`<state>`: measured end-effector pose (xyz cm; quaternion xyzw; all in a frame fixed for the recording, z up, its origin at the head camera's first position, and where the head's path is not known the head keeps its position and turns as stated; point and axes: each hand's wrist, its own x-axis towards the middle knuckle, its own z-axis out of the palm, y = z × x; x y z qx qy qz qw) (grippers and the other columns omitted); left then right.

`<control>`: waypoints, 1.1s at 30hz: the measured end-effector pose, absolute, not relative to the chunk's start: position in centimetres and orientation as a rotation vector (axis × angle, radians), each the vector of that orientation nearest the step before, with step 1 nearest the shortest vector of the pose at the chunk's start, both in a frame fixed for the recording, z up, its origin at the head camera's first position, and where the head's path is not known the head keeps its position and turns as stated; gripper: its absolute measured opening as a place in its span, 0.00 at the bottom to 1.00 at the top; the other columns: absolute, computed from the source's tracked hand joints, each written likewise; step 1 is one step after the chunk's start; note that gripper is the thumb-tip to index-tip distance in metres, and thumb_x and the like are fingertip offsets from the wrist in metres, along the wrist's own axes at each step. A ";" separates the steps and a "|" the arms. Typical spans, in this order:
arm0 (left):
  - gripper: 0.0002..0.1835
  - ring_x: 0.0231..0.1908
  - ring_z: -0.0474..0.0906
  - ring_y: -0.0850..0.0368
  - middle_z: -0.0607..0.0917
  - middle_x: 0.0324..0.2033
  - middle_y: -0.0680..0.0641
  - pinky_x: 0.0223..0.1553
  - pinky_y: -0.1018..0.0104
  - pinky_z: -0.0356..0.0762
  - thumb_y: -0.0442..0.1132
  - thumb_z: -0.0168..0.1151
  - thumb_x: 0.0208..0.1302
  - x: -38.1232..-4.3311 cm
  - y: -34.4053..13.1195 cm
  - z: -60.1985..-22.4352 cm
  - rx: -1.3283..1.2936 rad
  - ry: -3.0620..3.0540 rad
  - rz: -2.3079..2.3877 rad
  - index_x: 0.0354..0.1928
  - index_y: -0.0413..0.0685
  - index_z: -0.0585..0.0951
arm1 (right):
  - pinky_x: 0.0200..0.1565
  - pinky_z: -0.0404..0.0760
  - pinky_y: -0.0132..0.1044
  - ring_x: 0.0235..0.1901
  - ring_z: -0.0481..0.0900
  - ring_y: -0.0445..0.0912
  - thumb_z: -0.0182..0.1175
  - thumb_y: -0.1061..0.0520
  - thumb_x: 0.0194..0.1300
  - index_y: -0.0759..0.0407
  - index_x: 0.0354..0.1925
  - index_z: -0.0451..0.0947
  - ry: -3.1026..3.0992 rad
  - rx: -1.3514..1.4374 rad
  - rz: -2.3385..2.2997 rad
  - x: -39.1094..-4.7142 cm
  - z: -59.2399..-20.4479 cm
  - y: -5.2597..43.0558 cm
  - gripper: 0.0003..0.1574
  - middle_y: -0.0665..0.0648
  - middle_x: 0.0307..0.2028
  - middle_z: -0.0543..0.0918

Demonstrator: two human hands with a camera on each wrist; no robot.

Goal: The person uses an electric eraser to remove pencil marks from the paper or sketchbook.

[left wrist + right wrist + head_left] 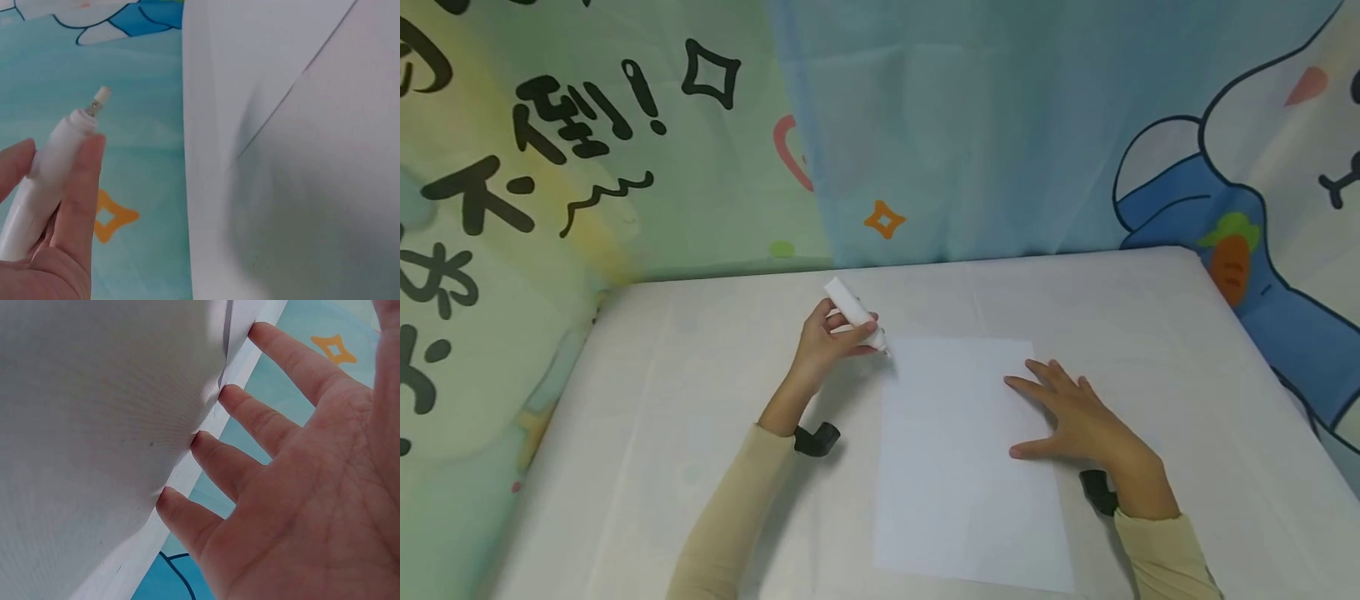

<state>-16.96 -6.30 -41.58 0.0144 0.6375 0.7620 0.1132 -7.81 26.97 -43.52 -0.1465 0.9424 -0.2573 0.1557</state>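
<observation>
A white electric eraser (847,302), with a thick round body, is pinched between the thumb and fingers of my left hand (822,343). In the left wrist view, a thin metal collet with a small white tip (103,95) sticks out of its end. In the head view that tip points down at the upper left corner of a blank white sheet of paper (962,492). My right hand (1078,417) spreads its fingers over the sheet's right edge. Fingertips (206,442) press down on the surface in the right wrist view, and this hand holds nothing.
The paper lies on a table with a white cloth (625,467). A printed curtain (1000,133) with lettering and a cartoon animal hangs behind and beside the table. Black wrist mounts (817,440) sit on both forearms, at the cuffs of beige sleeves.
</observation>
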 end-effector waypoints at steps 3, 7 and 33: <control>0.23 0.35 0.86 0.58 0.80 0.51 0.27 0.42 0.53 0.86 0.23 0.62 0.61 -16.8 -5.8 -41.8 0.064 1.832 2.270 0.55 0.35 0.66 | 0.67 0.37 0.73 0.72 0.40 0.72 0.76 0.35 0.42 0.59 0.70 0.62 2.705 -0.420 -0.737 -7.7 -43.5 26.9 0.63 0.74 0.72 0.52; 0.22 0.35 0.86 0.59 0.81 0.50 0.27 0.43 0.54 0.85 0.21 0.62 0.60 -16.8 -5.0 -42.4 0.085 1.802 2.290 0.54 0.36 0.67 | 0.67 0.37 0.73 0.72 0.40 0.72 0.76 0.35 0.42 0.59 0.69 0.62 2.701 -0.415 -0.745 -7.6 -43.4 26.9 0.63 0.75 0.72 0.52; 0.27 0.40 0.86 0.48 0.81 0.48 0.25 0.42 0.55 0.86 0.19 0.64 0.57 -16.7 -0.6 -45.7 0.165 1.846 2.228 0.57 0.32 0.66 | 0.67 0.39 0.73 0.72 0.42 0.71 0.76 0.36 0.43 0.59 0.70 0.62 2.726 -0.412 -0.707 -7.5 -43.4 26.9 0.63 0.73 0.72 0.53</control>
